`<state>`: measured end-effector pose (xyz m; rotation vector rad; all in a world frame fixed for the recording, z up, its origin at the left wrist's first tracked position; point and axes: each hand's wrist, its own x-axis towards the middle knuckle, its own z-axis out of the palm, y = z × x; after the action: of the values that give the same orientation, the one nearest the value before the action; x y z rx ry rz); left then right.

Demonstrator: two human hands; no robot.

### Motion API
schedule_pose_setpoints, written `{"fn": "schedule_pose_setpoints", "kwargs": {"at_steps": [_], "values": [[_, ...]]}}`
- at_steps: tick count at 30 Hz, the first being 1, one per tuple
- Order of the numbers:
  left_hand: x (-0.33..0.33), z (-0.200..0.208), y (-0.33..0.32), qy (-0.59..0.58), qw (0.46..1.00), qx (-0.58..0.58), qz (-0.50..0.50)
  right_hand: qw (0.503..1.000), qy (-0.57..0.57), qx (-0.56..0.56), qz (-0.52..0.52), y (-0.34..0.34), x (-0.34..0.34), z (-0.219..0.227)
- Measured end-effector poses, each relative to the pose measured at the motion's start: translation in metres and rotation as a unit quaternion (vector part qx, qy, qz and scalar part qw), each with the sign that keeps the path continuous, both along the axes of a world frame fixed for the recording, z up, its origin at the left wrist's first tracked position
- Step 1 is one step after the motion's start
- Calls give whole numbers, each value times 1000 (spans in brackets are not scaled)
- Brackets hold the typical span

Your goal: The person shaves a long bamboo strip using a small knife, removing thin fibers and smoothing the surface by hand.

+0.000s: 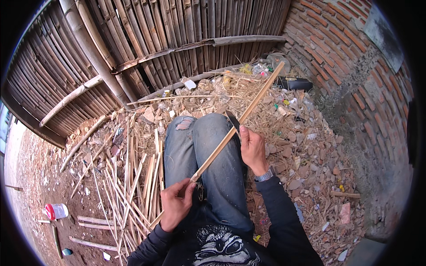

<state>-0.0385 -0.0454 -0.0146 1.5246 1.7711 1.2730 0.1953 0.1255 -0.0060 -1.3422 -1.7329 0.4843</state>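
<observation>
A long, pale bamboo strip (pixel 262 94) slants across my thighs, from low left up to the far right. Near its lower part, my left hand (pixel 176 201) pinches the strip between thumb and fingers. My right hand (pixel 254 148) is closed around the handle of a knife, mostly hidden by the fingers. The dark blade of the knife (pixel 232 119) lies against the strip just past my right knee. Below the strip are my blue jeans (pixel 213 153), torn at the left knee.
Several split bamboo strips (pixel 128 195) lie piled left of my legs. A red and white plastic tub (pixel 56 211) lies at the far left. Rubble and litter (pixel 293 146) cover the ground. A bamboo wall (pixel 177 26) stands ahead, a brick wall (pixel 368 88) to the right.
</observation>
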Motion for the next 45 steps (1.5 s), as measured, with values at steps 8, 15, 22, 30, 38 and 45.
{"fn": "schedule_pose_setpoints", "kwargs": {"at_steps": [8, 15, 22, 30, 38, 45], "values": [[23, 2, 37, -25, 1000, 13, 7, 997, -21, -10, 75, -30, -11, -2], [48, 10, 78, -110, 994, -9, 4, 994, -23, -32, 105, -36, -11, 5], [36, 15, 75, -184, 980, -68, -35, 902, 236, -274, 236, -20, 22, -2], [47, 13, 67, -36, 999, 30, -2, 975, 83, -104, 180, -39, -22, 41], [18, 3, 77, -157, 987, -28, -7, 967, 99, -37, 231, -43, -12, 34], [10, 2, 50, -161, 977, -90, -107, 981, 180, -65, 12, -20, 9, 33]]}}
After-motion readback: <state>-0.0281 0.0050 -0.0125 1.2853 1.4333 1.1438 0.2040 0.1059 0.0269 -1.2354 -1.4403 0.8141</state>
